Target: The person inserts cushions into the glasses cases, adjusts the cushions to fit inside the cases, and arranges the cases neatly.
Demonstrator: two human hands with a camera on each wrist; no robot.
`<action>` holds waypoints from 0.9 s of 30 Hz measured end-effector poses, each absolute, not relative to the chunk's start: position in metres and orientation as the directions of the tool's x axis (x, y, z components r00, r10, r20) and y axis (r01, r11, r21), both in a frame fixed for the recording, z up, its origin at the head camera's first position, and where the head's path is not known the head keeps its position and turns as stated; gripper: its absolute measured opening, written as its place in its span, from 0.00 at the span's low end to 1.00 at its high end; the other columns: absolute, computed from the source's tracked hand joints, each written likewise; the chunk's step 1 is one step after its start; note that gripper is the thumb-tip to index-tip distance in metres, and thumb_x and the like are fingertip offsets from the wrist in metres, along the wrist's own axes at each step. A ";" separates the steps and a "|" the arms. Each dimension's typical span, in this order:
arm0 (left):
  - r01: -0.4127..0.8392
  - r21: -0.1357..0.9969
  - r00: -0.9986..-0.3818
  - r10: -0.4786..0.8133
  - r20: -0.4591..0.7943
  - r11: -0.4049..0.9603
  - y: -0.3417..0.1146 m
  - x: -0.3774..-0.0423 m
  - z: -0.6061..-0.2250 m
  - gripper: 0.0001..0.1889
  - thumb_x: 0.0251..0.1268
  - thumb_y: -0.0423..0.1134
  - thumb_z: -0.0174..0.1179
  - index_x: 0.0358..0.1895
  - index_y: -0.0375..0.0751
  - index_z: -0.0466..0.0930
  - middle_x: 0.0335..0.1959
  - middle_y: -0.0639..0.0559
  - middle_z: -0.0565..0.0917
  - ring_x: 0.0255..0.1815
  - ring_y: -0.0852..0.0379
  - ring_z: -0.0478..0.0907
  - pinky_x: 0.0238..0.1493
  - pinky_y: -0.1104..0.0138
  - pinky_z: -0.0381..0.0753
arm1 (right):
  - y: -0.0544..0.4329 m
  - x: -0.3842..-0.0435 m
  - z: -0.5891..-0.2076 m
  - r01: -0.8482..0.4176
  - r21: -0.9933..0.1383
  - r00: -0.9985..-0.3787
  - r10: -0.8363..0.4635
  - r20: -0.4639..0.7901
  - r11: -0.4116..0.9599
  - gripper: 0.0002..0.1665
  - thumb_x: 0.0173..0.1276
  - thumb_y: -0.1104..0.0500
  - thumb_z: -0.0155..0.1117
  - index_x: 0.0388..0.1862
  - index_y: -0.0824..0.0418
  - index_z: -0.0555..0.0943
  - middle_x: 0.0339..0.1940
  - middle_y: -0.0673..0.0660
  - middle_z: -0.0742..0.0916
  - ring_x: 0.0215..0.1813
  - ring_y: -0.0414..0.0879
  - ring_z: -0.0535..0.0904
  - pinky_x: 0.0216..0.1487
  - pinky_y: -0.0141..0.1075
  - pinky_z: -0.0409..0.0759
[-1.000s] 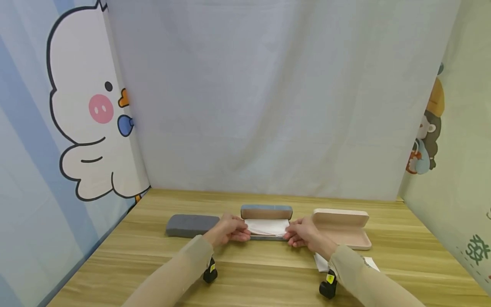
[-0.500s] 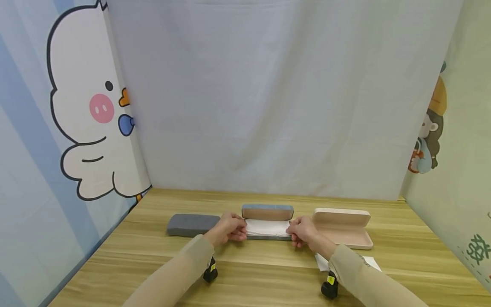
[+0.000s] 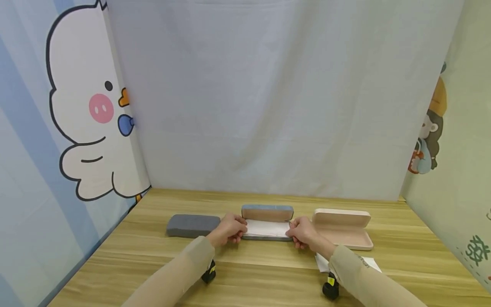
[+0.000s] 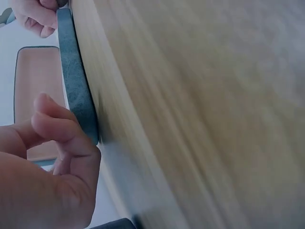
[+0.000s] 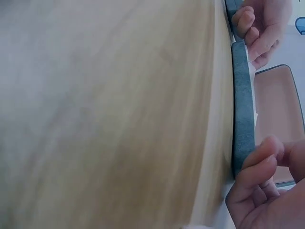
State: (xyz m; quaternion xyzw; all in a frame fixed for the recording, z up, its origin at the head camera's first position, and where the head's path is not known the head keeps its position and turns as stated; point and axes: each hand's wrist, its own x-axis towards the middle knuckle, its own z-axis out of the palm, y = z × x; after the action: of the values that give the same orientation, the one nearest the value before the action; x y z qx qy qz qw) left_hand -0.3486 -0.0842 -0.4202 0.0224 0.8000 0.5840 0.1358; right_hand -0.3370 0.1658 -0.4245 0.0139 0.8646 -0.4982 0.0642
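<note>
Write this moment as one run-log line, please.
left hand: at white sheet, left end; right hand: at right end; sheet: inside open blue glasses case

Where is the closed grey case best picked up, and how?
Probably grip the grey case across its middle, coming from above, thumb and fingers on its long sides: it lies flat, long and narrow, and the left hand is by its right end.

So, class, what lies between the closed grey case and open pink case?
In the head view: the open blue case with a white sheet inside, the left hand and right hand at its ends.
</note>
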 end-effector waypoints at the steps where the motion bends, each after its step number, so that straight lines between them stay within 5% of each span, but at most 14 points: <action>1: -0.126 0.940 -0.962 0.191 -0.193 0.316 -0.085 -0.348 -0.420 0.11 0.59 0.25 0.55 0.45 0.26 0.71 0.13 0.53 0.70 0.09 0.63 0.66 0.09 0.75 0.66 | 0.166 -0.336 -0.425 0.075 -0.858 -0.993 -0.038 -0.110 0.508 0.08 0.61 0.67 0.63 0.27 0.64 0.72 0.06 0.49 0.73 0.06 0.36 0.67 0.08 0.25 0.64; 11: -0.115 0.892 -0.936 0.253 -0.245 0.438 -0.093 -0.350 -0.421 0.30 0.67 0.43 0.59 0.61 0.33 0.54 0.18 0.49 0.72 0.09 0.59 0.71 0.10 0.71 0.75 | 0.170 -0.332 -0.423 0.044 -0.810 -0.996 -0.033 -0.077 0.584 0.36 0.63 0.52 0.67 0.61 0.70 0.64 0.06 0.52 0.74 0.06 0.39 0.68 0.08 0.30 0.71; 18: -0.070 0.844 -0.971 0.156 -0.179 0.532 -0.079 -0.348 -0.423 0.08 0.68 0.34 0.51 0.38 0.37 0.61 0.14 0.48 0.68 0.05 0.58 0.70 0.06 0.69 0.74 | 0.167 -0.332 -0.426 0.011 -0.801 -0.997 -0.054 -0.055 0.598 0.29 0.66 0.55 0.64 0.59 0.70 0.67 0.07 0.53 0.74 0.06 0.39 0.68 0.08 0.31 0.71; 21: -0.067 0.834 -0.971 0.156 -0.181 0.547 -0.079 -0.348 -0.423 0.05 0.66 0.31 0.48 0.35 0.36 0.62 0.15 0.48 0.68 0.06 0.58 0.70 0.06 0.69 0.74 | 0.167 -0.331 -0.426 0.007 -0.799 -0.996 -0.066 -0.059 0.602 0.30 0.67 0.55 0.63 0.62 0.69 0.67 0.07 0.53 0.73 0.06 0.39 0.68 0.08 0.31 0.72; 23: -0.072 0.846 -0.959 0.195 -0.204 0.528 -0.082 -0.349 -0.421 0.08 0.67 0.33 0.50 0.42 0.33 0.63 0.16 0.47 0.70 0.07 0.58 0.71 0.08 0.69 0.76 | 0.168 -0.331 -0.424 0.012 -0.798 -0.995 -0.075 -0.072 0.602 0.33 0.67 0.54 0.63 0.65 0.68 0.66 0.08 0.53 0.74 0.07 0.40 0.69 0.09 0.32 0.73; 27: -0.102 0.874 -0.903 0.325 -0.281 0.475 -0.093 -0.354 -0.417 0.30 0.66 0.39 0.59 0.65 0.36 0.54 0.21 0.46 0.74 0.11 0.58 0.73 0.14 0.69 0.80 | 0.172 -0.331 -0.419 0.030 -0.795 -0.988 -0.101 -0.113 0.606 0.45 0.63 0.48 0.68 0.72 0.62 0.60 0.12 0.55 0.76 0.07 0.41 0.71 0.10 0.34 0.75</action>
State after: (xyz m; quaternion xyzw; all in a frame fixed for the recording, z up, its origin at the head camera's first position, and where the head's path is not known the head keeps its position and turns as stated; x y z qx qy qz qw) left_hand -0.3540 -0.0928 -0.4165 0.0672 0.8326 0.5080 0.2100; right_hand -0.3309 0.1723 -0.4192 -0.0198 0.8930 -0.4436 0.0734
